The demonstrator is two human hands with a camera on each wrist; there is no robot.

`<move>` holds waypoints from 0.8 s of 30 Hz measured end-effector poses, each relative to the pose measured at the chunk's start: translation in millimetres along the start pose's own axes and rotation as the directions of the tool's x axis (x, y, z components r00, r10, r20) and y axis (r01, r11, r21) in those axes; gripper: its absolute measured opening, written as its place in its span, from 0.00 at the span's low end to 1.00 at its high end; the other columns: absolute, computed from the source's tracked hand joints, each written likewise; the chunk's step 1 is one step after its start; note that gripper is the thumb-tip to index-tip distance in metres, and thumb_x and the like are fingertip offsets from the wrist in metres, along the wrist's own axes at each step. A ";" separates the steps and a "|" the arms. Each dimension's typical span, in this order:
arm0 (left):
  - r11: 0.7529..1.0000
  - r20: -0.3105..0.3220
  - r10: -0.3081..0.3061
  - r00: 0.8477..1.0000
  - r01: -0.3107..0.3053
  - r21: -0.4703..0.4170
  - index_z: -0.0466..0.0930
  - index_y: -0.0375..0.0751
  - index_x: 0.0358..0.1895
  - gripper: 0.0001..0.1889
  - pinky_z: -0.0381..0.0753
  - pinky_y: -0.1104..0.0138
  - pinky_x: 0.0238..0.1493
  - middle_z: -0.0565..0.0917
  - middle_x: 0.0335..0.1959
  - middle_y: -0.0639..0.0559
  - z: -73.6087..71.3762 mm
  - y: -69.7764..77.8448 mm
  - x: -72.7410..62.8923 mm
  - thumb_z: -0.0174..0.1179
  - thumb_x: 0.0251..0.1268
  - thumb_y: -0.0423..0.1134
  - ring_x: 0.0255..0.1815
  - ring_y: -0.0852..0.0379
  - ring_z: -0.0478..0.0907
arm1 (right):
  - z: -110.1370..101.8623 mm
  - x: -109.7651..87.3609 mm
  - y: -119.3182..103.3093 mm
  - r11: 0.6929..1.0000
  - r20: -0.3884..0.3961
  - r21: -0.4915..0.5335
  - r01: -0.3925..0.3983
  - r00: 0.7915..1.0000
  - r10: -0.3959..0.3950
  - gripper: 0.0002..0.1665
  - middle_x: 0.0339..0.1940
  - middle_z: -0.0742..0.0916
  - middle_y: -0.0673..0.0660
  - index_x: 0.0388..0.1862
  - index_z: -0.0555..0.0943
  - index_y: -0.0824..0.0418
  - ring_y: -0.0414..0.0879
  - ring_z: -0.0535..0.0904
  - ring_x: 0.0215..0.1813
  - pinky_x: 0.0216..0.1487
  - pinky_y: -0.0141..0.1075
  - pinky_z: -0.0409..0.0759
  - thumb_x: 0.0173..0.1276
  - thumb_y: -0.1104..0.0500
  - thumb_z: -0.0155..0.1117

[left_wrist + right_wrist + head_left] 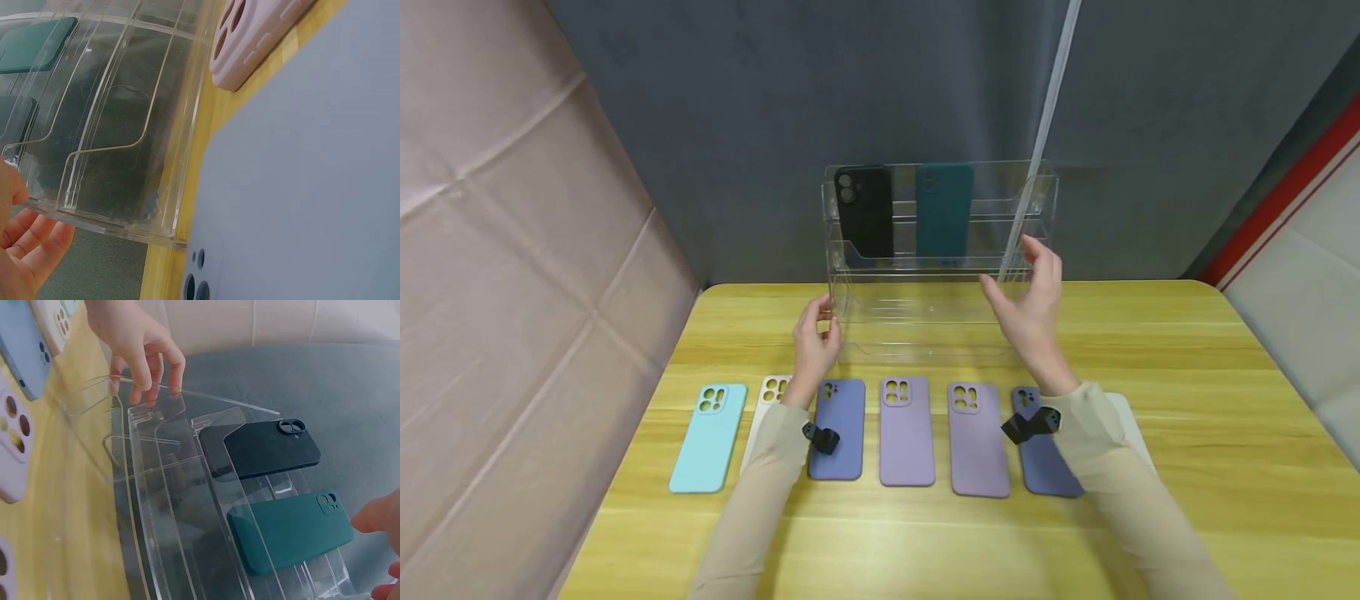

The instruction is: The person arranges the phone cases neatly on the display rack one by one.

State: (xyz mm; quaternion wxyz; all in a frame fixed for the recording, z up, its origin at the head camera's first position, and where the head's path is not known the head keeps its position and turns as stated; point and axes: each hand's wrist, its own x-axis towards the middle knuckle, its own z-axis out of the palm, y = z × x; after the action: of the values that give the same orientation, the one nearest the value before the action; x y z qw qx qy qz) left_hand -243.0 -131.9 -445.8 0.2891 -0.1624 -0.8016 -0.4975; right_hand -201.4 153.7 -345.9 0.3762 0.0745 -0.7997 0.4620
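Observation:
A clear stepped display rack (925, 321) stands at the back of the table. Its upper tier holds a black phone case (868, 217) and a dark teal phone case (945, 208), side by side and leaning back. My left hand (816, 342) grips the rack's left side panel, thumb and fingers on either side of it, as the left wrist view also shows. Near the rack's right part, my right hand (1033, 312) has thumb and fingers spread apart with nothing between them. In the right wrist view its fingertips appear beside the teal case (290, 531), apart from it.
Along the front lie several phone cases: turquoise (707, 440), pale (760, 425), blue-violet (838, 442), two lilac ones, another blue-violet (1045, 467) and a white one (1131, 425), partly under the right sleeve. A grey curtain (737, 167) hangs behind the rack.

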 end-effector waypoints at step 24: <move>1.000 0.000 -0.003 1.000 0.003 0.012 0.72 0.26 0.53 0.17 0.83 0.55 0.26 0.78 0.43 0.36 -1.0 -0.5 -0.9 0.52 0.59 0.22 0.40 0.42 0.78 | -65.0 -72.8 39.9 0.984 0.062 -0.119 -0.131 0.988 0.139 0.37 0.57 0.71 0.73 0.61 0.64 0.77 0.61 0.67 0.55 0.52 0.45 0.66 0.52 0.73 0.68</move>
State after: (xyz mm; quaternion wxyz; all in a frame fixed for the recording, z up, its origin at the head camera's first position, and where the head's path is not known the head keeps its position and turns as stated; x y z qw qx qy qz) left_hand -242.2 -133.0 -446.4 0.2892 -0.1594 -0.8048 -0.4932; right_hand -134.0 211.3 -403.1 0.3196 0.0146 -0.8407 0.4370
